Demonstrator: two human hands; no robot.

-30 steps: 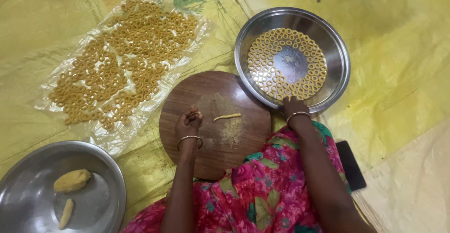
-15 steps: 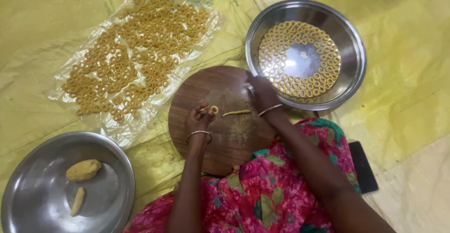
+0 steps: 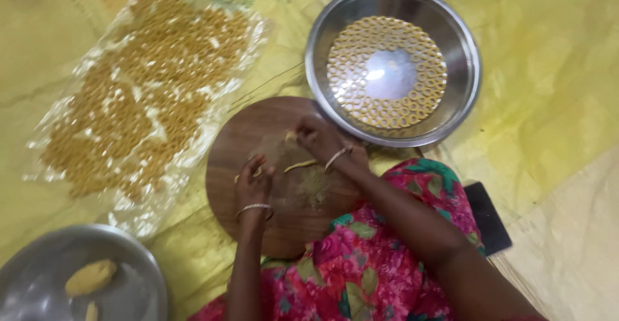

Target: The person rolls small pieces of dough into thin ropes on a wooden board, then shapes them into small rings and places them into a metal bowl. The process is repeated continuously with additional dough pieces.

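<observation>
On the round wooden board (image 3: 271, 160), the right hand (image 3: 319, 139) pinches a small dough piece (image 3: 291, 136) and the left hand (image 3: 253, 182) grips another, shaping rings; next calls for curling ends together.

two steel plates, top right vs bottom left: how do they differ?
The steel plate at top right sits whole in view; the steel plate at bottom left is cut off by the frame edge. The first holds small dough rings laid in a band around a bare centre; the second holds a dough lump and a smaller piece. Both are round, shiny, rimmed.
</observation>
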